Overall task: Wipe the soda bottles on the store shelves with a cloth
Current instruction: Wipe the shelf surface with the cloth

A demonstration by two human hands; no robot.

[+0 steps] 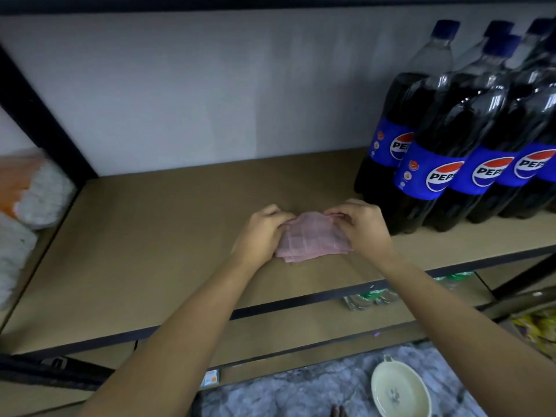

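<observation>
A folded pink checked cloth (pixel 313 239) lies on the brown shelf board (pixel 150 236), near its middle. My left hand (pixel 260 233) pinches the cloth's left edge and my right hand (pixel 361 225) pinches its upper right corner. Several large dark Pepsi bottles (pixel 433 152) with blue caps and blue labels stand upright at the right end of the same shelf, just right of my right hand. The nearest bottle is a short gap from my right hand.
White and orange packaged goods (pixel 33 191) sit on the neighbouring shelf at the left, behind a black upright post (pixel 45 115). Green-capped bottles (pixel 370 297) show on the lower shelf. A cream oval dish (pixel 400 389) lies on the marbled floor below.
</observation>
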